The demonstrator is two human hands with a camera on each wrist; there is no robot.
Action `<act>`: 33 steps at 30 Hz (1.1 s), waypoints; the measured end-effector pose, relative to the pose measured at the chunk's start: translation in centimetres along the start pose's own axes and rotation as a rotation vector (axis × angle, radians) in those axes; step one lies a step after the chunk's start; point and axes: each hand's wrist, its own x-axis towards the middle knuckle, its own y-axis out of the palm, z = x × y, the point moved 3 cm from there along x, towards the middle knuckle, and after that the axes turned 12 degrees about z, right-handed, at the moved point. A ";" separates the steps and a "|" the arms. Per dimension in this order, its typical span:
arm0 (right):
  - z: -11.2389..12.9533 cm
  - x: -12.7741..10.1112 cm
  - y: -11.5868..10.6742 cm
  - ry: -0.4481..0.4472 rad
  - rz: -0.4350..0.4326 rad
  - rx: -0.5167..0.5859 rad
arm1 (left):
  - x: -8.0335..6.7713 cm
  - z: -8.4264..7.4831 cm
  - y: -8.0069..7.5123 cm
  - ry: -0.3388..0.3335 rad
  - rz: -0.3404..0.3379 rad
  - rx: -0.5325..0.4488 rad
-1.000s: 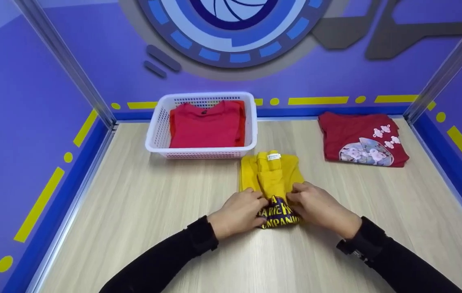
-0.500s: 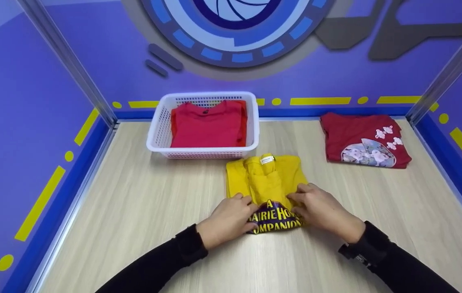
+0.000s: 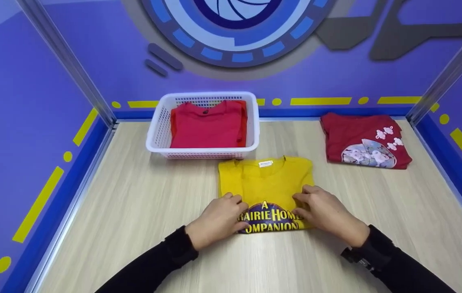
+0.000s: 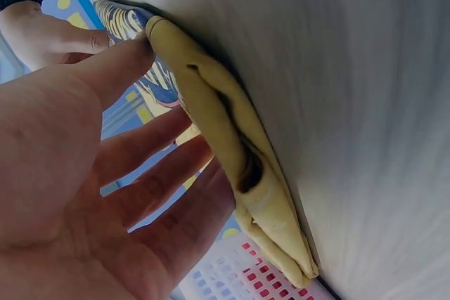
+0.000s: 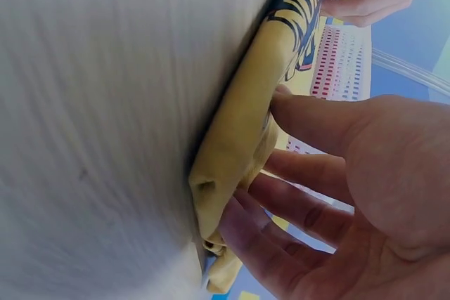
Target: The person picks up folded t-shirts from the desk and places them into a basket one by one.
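Note:
A folded yellow T-shirt (image 3: pixel 269 181) lies in front of me, collar and white label (image 3: pixel 265 163) at the far side, dark lettered print (image 3: pixel 271 215) at the near side. My left hand (image 3: pixel 219 219) touches its left part, thumb by the print. In the left wrist view the fingers (image 4: pixel 151 187) lie fairly straight against the cloth, whose folded layers show at the side edge. Over on the right part rests my right hand (image 3: pixel 330 211). From the right wrist, its thumb and spread fingers (image 5: pixel 302 219) touch the shirt's (image 5: pixel 246 103) top near the rolled edge.
Behind the shirt stands a white perforated basket (image 3: pixel 155 132) with folded red and orange garments (image 3: pixel 208 128) inside. A dark red folded shirt (image 3: pixel 365 140) with a floral print lies at the back right. Purple panels (image 3: pixel 105 49) wall in the wooden table (image 3: pixel 141 191).
The yellow T-shirt, bunched in the middle a second ago, has spread wider and flatter. My left hand has moved left and my right hand slightly right, both staying on the cloth.

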 end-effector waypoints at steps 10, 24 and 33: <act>0.4 0.3 -0.3 0.006 0.052 0.006 | -0.2 1.1 -0.5 0.007 0.044 -0.061; -3.0 1.3 -3.5 -0.038 -0.051 0.162 | 1.8 5.9 -3.6 -0.132 -0.015 -0.325; -5.1 4.3 -6.1 0.086 -0.115 0.087 | 4.1 9.1 -3.3 -0.350 -0.145 -0.204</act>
